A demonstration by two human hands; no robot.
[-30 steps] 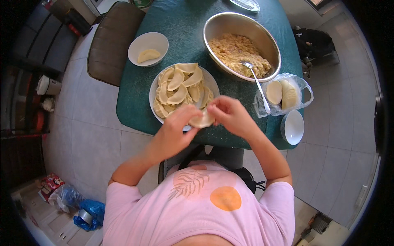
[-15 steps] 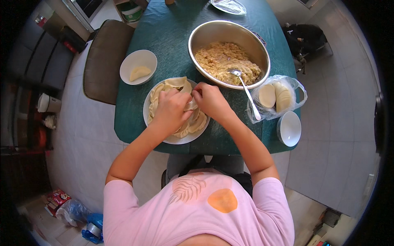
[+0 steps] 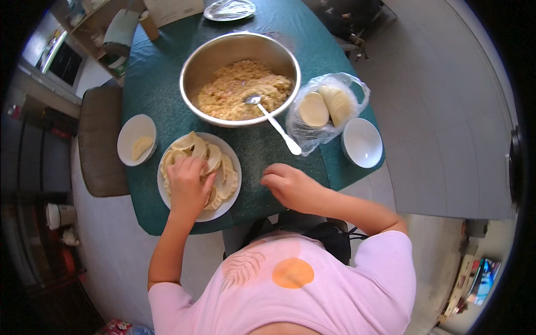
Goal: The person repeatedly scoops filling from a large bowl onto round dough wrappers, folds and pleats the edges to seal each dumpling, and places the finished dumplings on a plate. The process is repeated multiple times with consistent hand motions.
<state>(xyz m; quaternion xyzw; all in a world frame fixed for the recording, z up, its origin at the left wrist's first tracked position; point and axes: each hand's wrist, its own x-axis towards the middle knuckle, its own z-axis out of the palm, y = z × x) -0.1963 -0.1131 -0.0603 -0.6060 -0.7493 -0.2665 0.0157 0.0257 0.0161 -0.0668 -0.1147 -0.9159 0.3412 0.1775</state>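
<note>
Pale pleated dumplings [image 3: 227,177] lie overlapping round a white plate [image 3: 237,195] at the table's left front. My left hand [image 3: 187,184] reaches over the plate, its fingers bent down and closed on a dumpling that they mostly hide. Off the plate's right side, my right hand [image 3: 290,187] hovers near the table's front edge, its fingers curled together with nothing visible in them. Beyond the hands stands a large steel bowl [image 3: 192,109] of yellowish chopped filling [image 3: 240,86]. A spoon [image 3: 277,127] rests in it, its handle hanging over the rim.
Left of the plate, a white bowl [image 3: 124,146] contains a single dumpling [image 3: 142,147]. Round dough wrappers [image 3: 314,110] sit in a clear plastic bag [image 3: 301,137] at the right, beside another white bowl [image 3: 362,144]. A covered plate [image 3: 229,10] stands at the far end; a brown chair [image 3: 99,142] flanks the table.
My right hand has left the dumplings and moved right, clear of the plate. My left hand stays over the plate. The whole view has turned, shifting the table leftward.
</note>
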